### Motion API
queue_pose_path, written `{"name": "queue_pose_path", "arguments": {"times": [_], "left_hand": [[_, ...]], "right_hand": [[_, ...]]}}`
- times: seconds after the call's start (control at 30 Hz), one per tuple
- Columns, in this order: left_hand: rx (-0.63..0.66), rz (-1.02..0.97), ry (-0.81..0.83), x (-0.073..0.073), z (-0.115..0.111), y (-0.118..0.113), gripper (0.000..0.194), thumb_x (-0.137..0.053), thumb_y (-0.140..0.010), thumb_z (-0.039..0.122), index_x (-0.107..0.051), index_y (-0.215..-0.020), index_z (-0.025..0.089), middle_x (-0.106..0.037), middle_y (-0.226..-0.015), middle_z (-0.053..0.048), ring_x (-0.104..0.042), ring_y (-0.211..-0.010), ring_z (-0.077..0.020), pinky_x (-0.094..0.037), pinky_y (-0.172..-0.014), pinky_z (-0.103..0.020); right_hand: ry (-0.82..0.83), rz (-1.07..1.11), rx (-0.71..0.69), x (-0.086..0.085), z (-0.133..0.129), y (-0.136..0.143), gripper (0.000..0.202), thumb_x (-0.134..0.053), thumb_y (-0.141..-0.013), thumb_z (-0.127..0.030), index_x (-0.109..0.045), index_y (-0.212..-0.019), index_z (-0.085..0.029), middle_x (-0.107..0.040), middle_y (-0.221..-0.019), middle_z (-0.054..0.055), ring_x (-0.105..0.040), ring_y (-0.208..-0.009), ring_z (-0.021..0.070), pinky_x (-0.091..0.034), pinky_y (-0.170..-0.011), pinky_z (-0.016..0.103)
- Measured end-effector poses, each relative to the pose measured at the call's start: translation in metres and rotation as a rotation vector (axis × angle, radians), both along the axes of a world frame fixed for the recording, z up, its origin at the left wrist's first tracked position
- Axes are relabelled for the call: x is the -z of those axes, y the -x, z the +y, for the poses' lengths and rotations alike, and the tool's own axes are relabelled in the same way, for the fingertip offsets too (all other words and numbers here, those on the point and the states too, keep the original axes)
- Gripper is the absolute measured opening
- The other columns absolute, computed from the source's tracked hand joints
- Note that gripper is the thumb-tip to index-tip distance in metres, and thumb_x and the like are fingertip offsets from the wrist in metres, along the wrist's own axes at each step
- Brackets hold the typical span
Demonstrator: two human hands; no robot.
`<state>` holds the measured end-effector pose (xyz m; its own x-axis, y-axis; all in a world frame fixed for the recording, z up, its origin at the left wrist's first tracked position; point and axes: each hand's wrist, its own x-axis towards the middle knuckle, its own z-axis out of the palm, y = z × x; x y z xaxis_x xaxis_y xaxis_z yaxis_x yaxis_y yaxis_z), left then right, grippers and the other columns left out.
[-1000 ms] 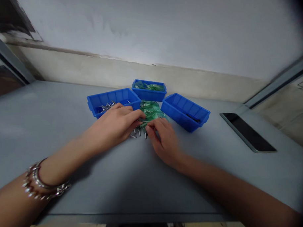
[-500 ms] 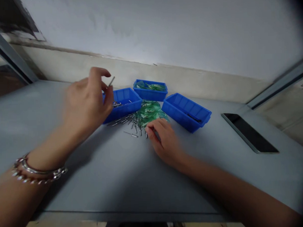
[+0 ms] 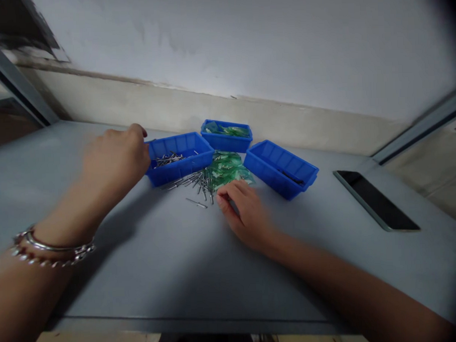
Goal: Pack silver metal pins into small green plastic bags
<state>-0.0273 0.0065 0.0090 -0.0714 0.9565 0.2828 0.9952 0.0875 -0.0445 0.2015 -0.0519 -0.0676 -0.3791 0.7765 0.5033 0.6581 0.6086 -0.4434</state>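
Observation:
My left hand [image 3: 117,157] is at the left end of a blue bin [image 3: 179,167] with a heap of metal rivets [image 3: 169,159] in it. Its fingers curl down, partly hidden behind the hand, and I cannot make out what they hold. My right hand [image 3: 246,215] rests on the table with thumb and forefinger pinched together; anything between them is hidden. Just beyond those fingertips, loose rivets [image 3: 204,184] lie in a fan beside green plastic packets [image 3: 226,166]. One single rivet [image 3: 196,203] lies apart, nearer to me.
A second blue bin [image 3: 227,142] at the back holds more green packets. The third blue bin [image 3: 275,172], on the right, has something dark inside. Farther right a phone [image 3: 374,201] lies on the grey table [image 3: 171,272]. A wall runs along the back.
My left hand has moved left and down to the bin's end; the thin metal pin that showed at its fingers is out of sight. My right hand has barely shifted.

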Motion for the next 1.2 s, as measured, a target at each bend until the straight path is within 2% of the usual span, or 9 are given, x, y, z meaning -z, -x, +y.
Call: {"name": "queue_pose_path", "arguments": {"times": [0.1,0.17,0.37,0.67,0.77,0.87,0.93,1.0,1.2], "left_hand": [[-0.073,0.014,0.016,-0.001,0.001,-0.007,0.045,-0.038,-0.092,0.037,-0.055,-0.125,0.013,-0.065,-0.097,-0.02,-0.064,-0.091,-0.0364,-0.052,-0.073,-0.05],[-0.088,0.026,0.03,-0.002,0.001,-0.01,0.041,-0.038,-0.092,0.032,-0.057,-0.124,0.015,-0.066,-0.101,-0.02,-0.064,-0.095,-0.0364,-0.052,-0.076,-0.048],[0.012,0.058,0.179,-0.001,0.001,-0.011,0.038,-0.037,-0.09,0.023,-0.066,-0.114,0.016,-0.067,-0.1,-0.019,-0.065,-0.093,-0.0349,-0.051,-0.076,-0.044],[0.07,0.056,0.155,-0.001,-0.002,-0.013,0.038,-0.036,-0.092,0.027,-0.066,-0.11,0.012,-0.066,-0.096,-0.019,-0.063,-0.092,-0.0326,-0.05,-0.076,-0.043],[0.168,0.049,-0.025,-0.003,-0.005,-0.016,0.04,-0.034,-0.095,0.032,-0.062,-0.113,0.01,-0.061,-0.105,-0.018,-0.06,-0.094,-0.0308,-0.049,-0.077,-0.041],[0.414,-0.004,-0.141,-0.002,-0.004,-0.019,0.035,-0.035,-0.096,0.03,-0.06,-0.112,0.012,-0.059,-0.106,-0.013,-0.06,-0.087,-0.0232,-0.047,-0.077,-0.035],[0.59,-0.014,-0.084,0.003,-0.001,-0.021,0.03,-0.038,-0.095,0.028,-0.061,-0.109,0.014,-0.059,-0.103,-0.01,-0.06,-0.083,-0.0197,-0.046,-0.076,-0.031],[0.682,0.025,0.018,0.011,0.001,-0.022,0.027,-0.042,-0.094,0.029,-0.062,-0.107,0.016,-0.059,-0.104,-0.009,-0.061,-0.085,-0.0206,-0.047,-0.075,-0.031],[0.684,0.131,0.244,0.026,0.001,-0.022,0.029,-0.042,-0.094,0.02,-0.058,-0.118,0.015,-0.059,-0.112,-0.011,-0.062,-0.099,-0.0261,-0.049,-0.082,-0.036]], "right_hand": [[0.029,-0.022,-0.012,-0.002,0.0,0.0,0.018,-0.041,-0.095,-0.02,-0.057,-0.086,-0.02,-0.062,-0.087,0.006,-0.054,-0.087,0.0205,-0.044,-0.081,0.035],[0.033,-0.032,-0.021,-0.002,-0.001,0.0,0.018,-0.041,-0.095,-0.02,-0.057,-0.086,-0.021,-0.062,-0.088,0.006,-0.054,-0.087,0.0206,-0.044,-0.081,0.035],[0.032,-0.06,-0.041,-0.003,0.0,0.002,0.021,-0.038,-0.096,-0.02,-0.056,-0.085,-0.02,-0.062,-0.085,0.005,-0.053,-0.083,0.0201,-0.042,-0.078,0.035],[-0.005,-0.076,-0.062,-0.002,0.001,0.003,0.022,-0.038,-0.097,-0.019,-0.057,-0.086,-0.02,-0.061,-0.084,0.004,-0.051,-0.082,0.0189,-0.041,-0.081,0.034],[-0.016,-0.083,-0.06,-0.002,0.002,0.003,0.021,-0.038,-0.096,-0.019,-0.057,-0.086,-0.02,-0.061,-0.084,0.004,-0.051,-0.083,0.0189,-0.041,-0.082,0.034],[-0.011,-0.09,-0.054,-0.004,0.004,0.004,0.021,-0.039,-0.096,-0.019,-0.057,-0.086,-0.02,-0.061,-0.083,0.004,-0.051,-0.083,0.0193,-0.041,-0.08,0.034],[-0.005,-0.085,-0.055,-0.006,0.006,0.006,0.02,-0.04,-0.096,-0.019,-0.058,-0.086,-0.02,-0.061,-0.083,0.004,-0.051,-0.083,0.0195,-0.041,-0.078,0.033],[0.0,-0.082,-0.061,-0.008,0.008,0.009,0.02,-0.041,-0.096,-0.018,-0.058,-0.086,-0.019,-0.061,-0.084,0.005,-0.051,-0.083,0.0197,-0.042,-0.077,0.033],[-0.026,-0.089,-0.071,-0.01,0.01,0.016,0.02,-0.042,-0.096,-0.017,-0.059,-0.086,-0.018,-0.06,-0.084,0.005,-0.05,-0.083,0.0196,-0.042,-0.079,0.034]]}}
